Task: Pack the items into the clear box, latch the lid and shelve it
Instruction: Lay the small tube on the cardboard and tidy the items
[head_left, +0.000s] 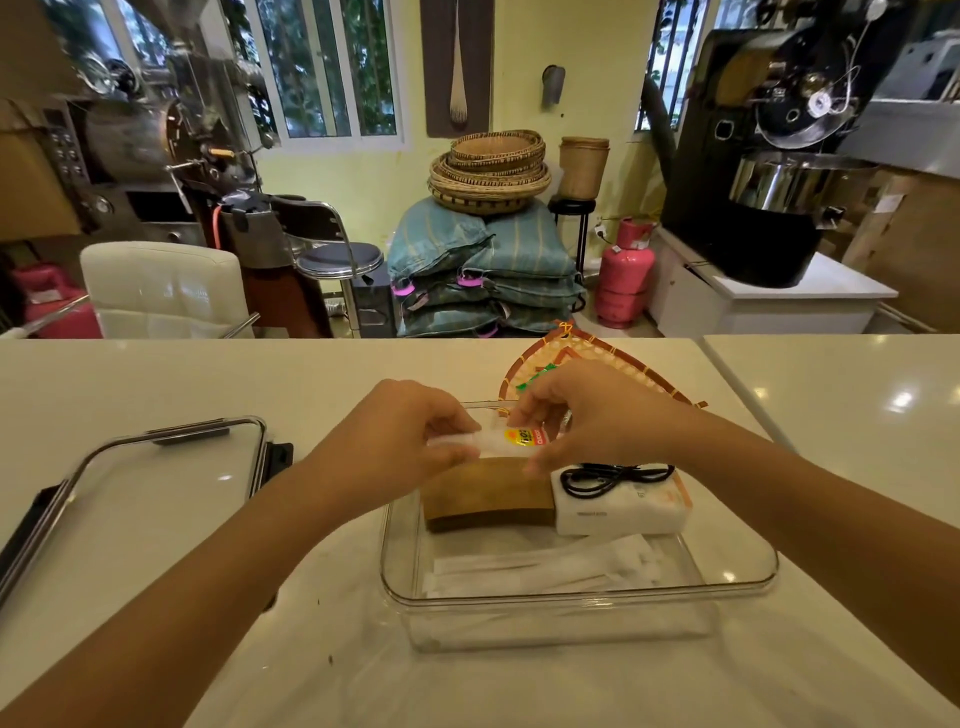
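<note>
The clear box (576, 597) stands open on the white table in front of me. Inside lie a brown block (485, 493), a white pack (623, 512) with a coiled black cable (613, 475) on top, and white wrapped sticks (545, 566) near the front wall. Over the box's far side, my left hand (405, 436) and my right hand (587, 415) together hold a small white packet with a yellow-and-red label (519, 439), one hand at each end. The clear lid (156, 478) with dark latches lies flat on the table to the left.
A woven tray (613, 364) with a green-wrapped item lies behind the box. A table seam runs at the right. Beyond the table's far edge are a white chair, stools, stacked sacks with baskets, a pink gas cylinder and roasting machines.
</note>
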